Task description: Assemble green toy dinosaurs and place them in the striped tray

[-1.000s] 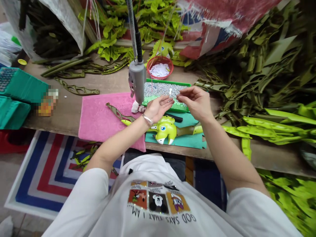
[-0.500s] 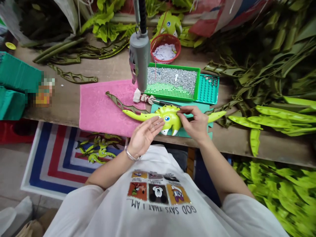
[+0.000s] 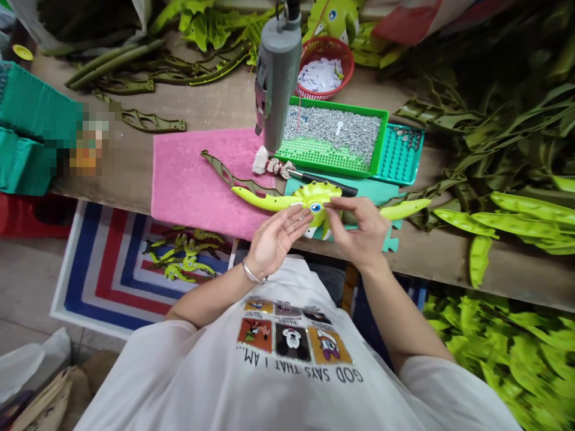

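Note:
A lime-green plastic dinosaur head (image 3: 318, 191) with a blue eye lies on a teal foam mat (image 3: 294, 187), between two long green pieces, a left one (image 3: 256, 200) and a right one (image 3: 406, 209). My left hand (image 3: 278, 239) is palm up over its front, fingers stretched out. Small shiny bits that look like screws lie on those fingers. Above the head's right side, my right hand (image 3: 362, 230) pinches thumb and forefinger together; whatever is between them is too small to make out. Behind the head lies a black-handled tool (image 3: 332, 182).
A grey power screwdriver (image 3: 276, 78) hangs over the pink cloth (image 3: 188, 191). Behind the mat stand a green tray of screws (image 3: 332, 131), a teal tray (image 3: 399, 155) and a red basket (image 3: 327, 66). Olive parts (image 3: 480, 120) and green parts (image 3: 530, 215) are heaped at right.
The view has shifted, so the bench sits further right and higher. My right fingertips have moved left across the dinosaur head, nearer its eye and my left fingers. The left hand stays palm up.

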`<state>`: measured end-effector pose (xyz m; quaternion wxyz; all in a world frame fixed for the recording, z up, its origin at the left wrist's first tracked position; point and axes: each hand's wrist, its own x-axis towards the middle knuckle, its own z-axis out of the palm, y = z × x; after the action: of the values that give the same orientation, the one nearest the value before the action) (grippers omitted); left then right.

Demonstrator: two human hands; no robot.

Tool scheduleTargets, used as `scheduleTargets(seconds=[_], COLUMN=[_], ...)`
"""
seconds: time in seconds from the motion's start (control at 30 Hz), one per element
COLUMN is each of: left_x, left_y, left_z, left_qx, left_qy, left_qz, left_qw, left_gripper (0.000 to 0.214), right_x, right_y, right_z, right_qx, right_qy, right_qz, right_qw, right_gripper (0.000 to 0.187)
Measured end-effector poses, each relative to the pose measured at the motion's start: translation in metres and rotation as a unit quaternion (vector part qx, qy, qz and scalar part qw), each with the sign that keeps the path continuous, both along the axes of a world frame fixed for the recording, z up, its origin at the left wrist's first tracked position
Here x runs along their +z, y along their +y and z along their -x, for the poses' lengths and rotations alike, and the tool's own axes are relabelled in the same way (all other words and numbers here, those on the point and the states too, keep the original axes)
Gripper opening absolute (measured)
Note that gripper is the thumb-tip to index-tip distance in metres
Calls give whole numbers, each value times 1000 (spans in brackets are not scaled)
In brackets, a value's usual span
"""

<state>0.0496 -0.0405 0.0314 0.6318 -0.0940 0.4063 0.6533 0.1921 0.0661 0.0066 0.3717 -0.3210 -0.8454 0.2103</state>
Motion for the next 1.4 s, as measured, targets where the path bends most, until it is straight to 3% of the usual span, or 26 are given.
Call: scheduleTargets(seconds=[0.13,0.33,0.53,0.73,0.93,1.1,1.23,1.4], left_x=[4,4,2,3,2,3,2,2], left_y=[-1,-5,-5,-5,-6,-7,-9,-12], left_z=[-1,3,4,5,6,6,1,-9], left_qx=[11,9,41,74,75,74,76,73], left_qy=[-12,-34,-33,-34,-42,-48,-21,-6], left_qz=[14,24,28,25,25,25,10,-14], left_qw=[1000,999,998,996,996,996,997,997], left_gripper=[28,29,30,32,38,39,32,30], right_x=[1,-5,-6,-15,-24,-13,0,-2], right_y=[-19,-19,-20,-16,-11,-18,-36,-51], right_z=[12,17,23,31,35,34,34,31], right_qx=[49,86,100,16,-5,-10,-9,-27], right_qy=[-42,-111,-70,-34,-69,-61,-32,-38], right_qz=[-32,-96,-93,-17,-73,-44,-78,-57], right_qw=[997,985,988,999,995,997,996,997], right_gripper=[21,16,16,11,9,12,23,27])
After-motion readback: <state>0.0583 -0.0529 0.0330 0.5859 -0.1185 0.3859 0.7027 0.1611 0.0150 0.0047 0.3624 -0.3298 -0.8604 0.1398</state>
